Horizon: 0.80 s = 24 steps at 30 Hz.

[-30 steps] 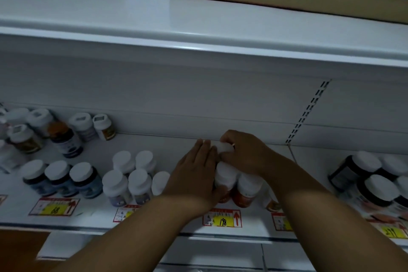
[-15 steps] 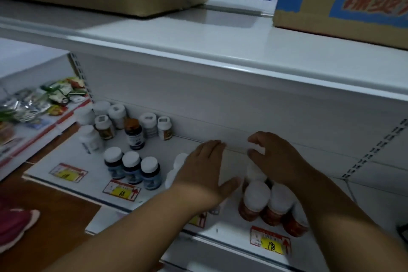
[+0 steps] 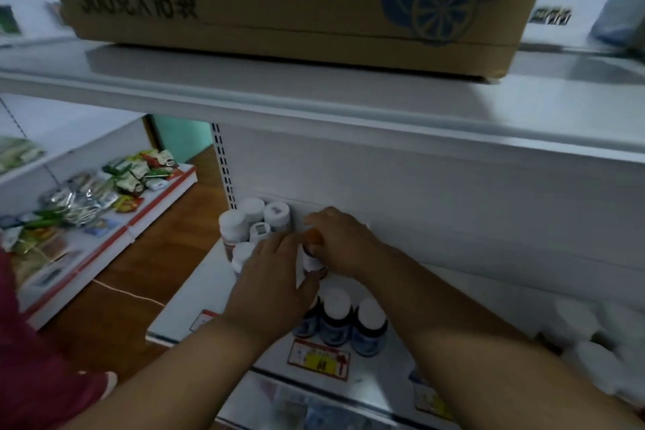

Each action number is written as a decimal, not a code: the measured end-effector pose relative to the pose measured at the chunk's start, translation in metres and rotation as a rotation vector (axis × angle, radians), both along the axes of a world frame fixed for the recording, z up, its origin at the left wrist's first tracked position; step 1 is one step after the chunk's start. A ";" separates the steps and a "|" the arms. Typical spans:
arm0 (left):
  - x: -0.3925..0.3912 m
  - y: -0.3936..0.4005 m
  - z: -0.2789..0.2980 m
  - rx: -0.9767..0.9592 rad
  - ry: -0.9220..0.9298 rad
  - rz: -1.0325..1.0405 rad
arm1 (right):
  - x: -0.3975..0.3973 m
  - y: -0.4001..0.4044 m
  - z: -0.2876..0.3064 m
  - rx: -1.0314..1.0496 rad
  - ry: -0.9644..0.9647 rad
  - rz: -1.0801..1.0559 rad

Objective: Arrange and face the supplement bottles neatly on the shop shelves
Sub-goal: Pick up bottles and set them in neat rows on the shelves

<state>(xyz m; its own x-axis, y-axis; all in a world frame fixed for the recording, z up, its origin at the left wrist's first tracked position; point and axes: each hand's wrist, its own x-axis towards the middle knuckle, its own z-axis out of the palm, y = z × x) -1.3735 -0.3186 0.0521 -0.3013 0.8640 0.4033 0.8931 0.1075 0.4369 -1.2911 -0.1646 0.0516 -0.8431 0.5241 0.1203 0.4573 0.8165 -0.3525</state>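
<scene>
Hands [image 3: 343,241] shifted left; orange-capped bottle [image 3: 311,236] gripped (right).

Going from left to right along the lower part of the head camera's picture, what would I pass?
Snack packets → wooden floor → white-capped bottles → left hand → orange-capped bottle → right hand → blurred white bottles.
</scene>
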 end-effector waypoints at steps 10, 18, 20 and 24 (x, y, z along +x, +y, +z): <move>-0.041 0.030 0.001 -0.167 -0.147 -0.188 | 0.048 -0.024 0.036 -0.042 0.318 -0.286; 0.102 0.045 0.028 -0.146 -0.600 -0.700 | 0.187 -0.088 0.084 -0.175 0.725 -0.713; 0.152 0.043 0.029 -0.177 -0.653 -0.775 | 0.230 -0.106 0.082 -0.233 0.836 -0.750; 0.261 0.037 0.024 -0.289 -0.729 -0.949 | 0.333 -0.139 0.078 -0.242 0.964 -0.877</move>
